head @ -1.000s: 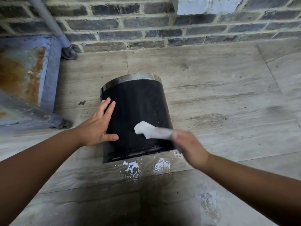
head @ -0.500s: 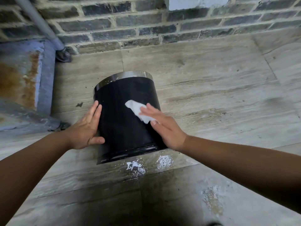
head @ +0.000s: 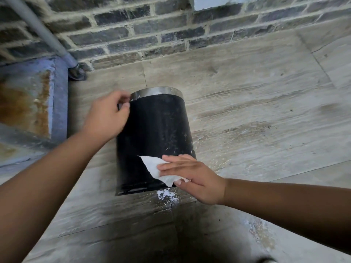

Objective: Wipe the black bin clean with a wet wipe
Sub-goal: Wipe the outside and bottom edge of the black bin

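The black bin (head: 155, 133) lies on its side on the tiled floor, its silver rim pointing toward the brick wall and its base toward me. My left hand (head: 109, 114) grips the bin's upper left edge near the silver rim, fingers curled. My right hand (head: 191, 177) lies flat on the bin's lower right side and presses a white wet wipe (head: 156, 168) against the black surface near the base. Pale specks and streaks show on the bin's wall.
A dark brick wall (head: 171, 29) runs along the back. A rusty blue metal frame (head: 38, 99) and a grey pipe (head: 43, 33) stand at the left. White splashes (head: 167, 195) mark the floor under the bin's base. Grey stone tiles (head: 266, 120) spread to the right.
My right hand slid the wipe from the bin's middle down toward its base. My left hand moved from the bin's lower left side up to the rim.
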Tool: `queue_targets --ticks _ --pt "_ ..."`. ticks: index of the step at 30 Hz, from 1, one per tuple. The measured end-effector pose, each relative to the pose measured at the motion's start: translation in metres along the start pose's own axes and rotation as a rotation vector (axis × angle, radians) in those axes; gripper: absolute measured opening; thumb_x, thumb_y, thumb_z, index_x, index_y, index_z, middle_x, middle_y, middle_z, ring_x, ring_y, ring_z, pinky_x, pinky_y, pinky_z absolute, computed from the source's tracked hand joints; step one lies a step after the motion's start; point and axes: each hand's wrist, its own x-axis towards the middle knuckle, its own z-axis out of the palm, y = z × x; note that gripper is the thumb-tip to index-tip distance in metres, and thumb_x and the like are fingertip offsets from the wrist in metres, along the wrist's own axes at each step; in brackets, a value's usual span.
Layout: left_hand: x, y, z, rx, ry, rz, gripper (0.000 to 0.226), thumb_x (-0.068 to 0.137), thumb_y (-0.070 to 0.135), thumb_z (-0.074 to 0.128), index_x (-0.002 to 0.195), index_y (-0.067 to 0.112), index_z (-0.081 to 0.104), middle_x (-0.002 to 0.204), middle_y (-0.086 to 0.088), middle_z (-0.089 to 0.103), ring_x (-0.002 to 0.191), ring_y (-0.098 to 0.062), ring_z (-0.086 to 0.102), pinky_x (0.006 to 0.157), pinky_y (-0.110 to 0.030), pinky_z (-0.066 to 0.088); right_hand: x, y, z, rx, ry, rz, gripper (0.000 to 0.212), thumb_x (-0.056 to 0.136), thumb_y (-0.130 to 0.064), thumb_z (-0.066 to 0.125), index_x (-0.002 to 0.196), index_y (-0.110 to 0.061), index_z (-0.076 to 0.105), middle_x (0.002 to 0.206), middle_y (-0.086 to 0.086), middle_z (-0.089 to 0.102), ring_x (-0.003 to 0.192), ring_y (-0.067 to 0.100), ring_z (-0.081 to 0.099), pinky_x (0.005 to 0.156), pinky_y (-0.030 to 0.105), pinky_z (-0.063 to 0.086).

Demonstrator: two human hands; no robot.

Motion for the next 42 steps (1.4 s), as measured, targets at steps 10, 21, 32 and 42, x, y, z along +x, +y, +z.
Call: queue_targets --ticks 10,21,32,42 --pt "0.059 0.089 0.081 0.59 -0.49 -0.022 0.084 0.085 0.074 0.034 0.145 0.015 0.032 0.151 -0.009 0.029 0.139 -0.038 0.023 0.097 -0.079 0.025 0.007 -0.005 -0.015 0.106 0.039 0.113 0.044 0.086 0.017 0.052 0.123 -0.004 0.066 0.131 0.01 0.064 0.132 0.016 0.05 0.113 0.028 0.036" --pt "0.065 0.023 -0.003 0.443 -0.43 -0.077 0.076 0.076 0.077 0.046 0.075 0.003 0.062 0.077 -0.02 0.06 0.075 -0.036 0.054 0.057 -0.036 0.035 0.029 0.003 -0.083 1.033 0.593 0.246 0.024 0.101 -0.001 0.042 0.111 -0.005 0.064 0.101 0.004 0.076 0.1 0.021 0.07 0.095 0.035 0.054" --pt "0.062 0.008 0.018 -0.204 -0.291 -0.159 0.044 0.073 0.048 0.07 0.056 0.016 0.045 0.056 0.0 0.038 0.051 -0.015 0.033 0.047 -0.028 0.024 0.081 -0.022 -0.059 0.224 0.243 0.019 0.043 0.095 0.011 0.044 0.136 0.0 0.05 0.154 0.017 0.036 0.148 0.022 0.02 0.119 0.024 0.016" --pt "0.031 0.0 0.018 -0.308 -0.083 -0.215 0.031 0.092 0.032 0.053 0.121 0.021 0.052 0.121 0.0 0.043 0.107 -0.012 0.048 0.088 -0.014 0.036 0.11 -0.006 -0.039 -0.249 0.093 -0.119 0.042 0.099 -0.009 0.051 0.14 -0.011 0.05 0.154 0.009 0.041 0.15 0.027 0.018 0.12 0.047 0.007"
